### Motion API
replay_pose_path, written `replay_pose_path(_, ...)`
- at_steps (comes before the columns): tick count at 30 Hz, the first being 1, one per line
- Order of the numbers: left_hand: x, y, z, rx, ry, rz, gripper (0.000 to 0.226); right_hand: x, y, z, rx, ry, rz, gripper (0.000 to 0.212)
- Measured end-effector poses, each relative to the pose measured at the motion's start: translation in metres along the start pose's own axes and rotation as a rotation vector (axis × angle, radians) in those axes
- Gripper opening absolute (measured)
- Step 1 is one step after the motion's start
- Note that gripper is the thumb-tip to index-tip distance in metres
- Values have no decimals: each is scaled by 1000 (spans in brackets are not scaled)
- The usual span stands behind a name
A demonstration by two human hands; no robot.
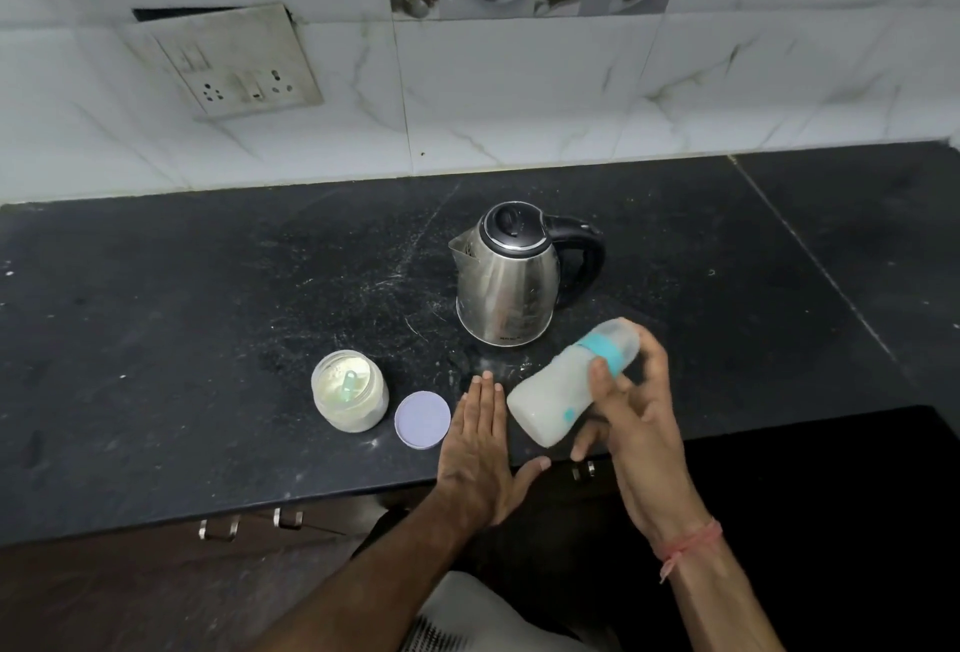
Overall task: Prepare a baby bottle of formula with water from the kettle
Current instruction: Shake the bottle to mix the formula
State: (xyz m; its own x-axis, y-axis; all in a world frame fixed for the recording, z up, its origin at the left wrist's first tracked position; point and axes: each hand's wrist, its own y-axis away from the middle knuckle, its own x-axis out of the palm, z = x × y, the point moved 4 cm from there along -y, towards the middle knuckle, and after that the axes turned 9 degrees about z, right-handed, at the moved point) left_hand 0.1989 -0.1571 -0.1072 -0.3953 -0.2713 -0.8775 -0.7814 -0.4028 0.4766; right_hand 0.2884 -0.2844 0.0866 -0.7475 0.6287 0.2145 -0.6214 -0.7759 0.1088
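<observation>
My right hand (631, 409) grips a baby bottle (553, 394) that is tilted, its cap end pointing up and right; the bottle has a teal ring, a clear cap and milky white contents, and it looks motion-blurred. My left hand (480, 435) lies flat with straight fingers on the black counter (182, 339), just left of the bottle's base. A steel kettle (506, 282) with a black lid and handle stands behind the bottle, lid shut. An open formula jar (349, 396) with a scoop in the powder sits at the left, its lilac lid (422, 419) lying beside it.
A tiled wall with a switch and socket plate (228, 64) rises behind the counter. Cabinet handles (288, 519) show under the counter's front edge. Powder specks dot the counter around the kettle.
</observation>
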Motion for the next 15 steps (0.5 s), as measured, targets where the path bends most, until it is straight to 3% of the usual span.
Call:
replay_pose_path(3,1,-1,0,-11,-19,9,114,1,0,0,33,96,119,67)
replay_pose_path(7,-7,4,-1,1,18,14,117,-8,2,0,-15,11,-9,63)
replay_pose_path(11,-1,1,-1,-8,-13,25,117,-3,0,-1,10,100,109,68)
replay_pose_path(15,-5,4,-1,1,10,23,117,-8,-2,2,-25,19,-4,59)
